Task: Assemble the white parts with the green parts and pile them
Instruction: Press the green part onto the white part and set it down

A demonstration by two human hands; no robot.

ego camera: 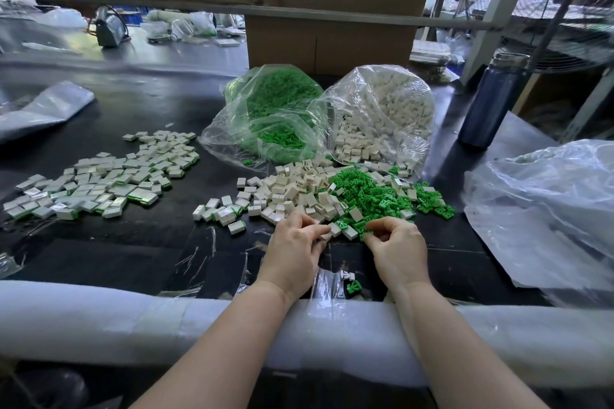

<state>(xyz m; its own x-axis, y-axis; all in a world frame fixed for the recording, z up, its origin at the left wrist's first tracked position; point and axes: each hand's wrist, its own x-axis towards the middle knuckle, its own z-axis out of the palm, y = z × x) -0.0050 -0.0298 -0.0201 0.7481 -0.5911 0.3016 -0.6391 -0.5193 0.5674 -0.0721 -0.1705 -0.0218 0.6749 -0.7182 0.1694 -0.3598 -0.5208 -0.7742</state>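
A heap of loose white parts [295, 189] lies in the middle of the black table, with a heap of green parts [372, 196] just right of it. My left hand [292, 249] pinches a white part [324, 232] at the near edge of the white heap. At the near edge of the green heap my right hand [397, 246] pinches a green part [367, 236]. A spread of assembled white-and-green pieces [99, 183] covers the table's left side. A few more assembled pieces [222, 214] lie left of my left hand.
Two open clear bags stand behind the heaps, one of green parts [275, 109] and one of white parts [382, 113]. A dark blue bottle [491, 100] stands at the right, crumpled plastic [545, 209] lies nearer. White foam padding [99, 319] lines the near edge. Cardboard boxes [332, 40] stand behind.
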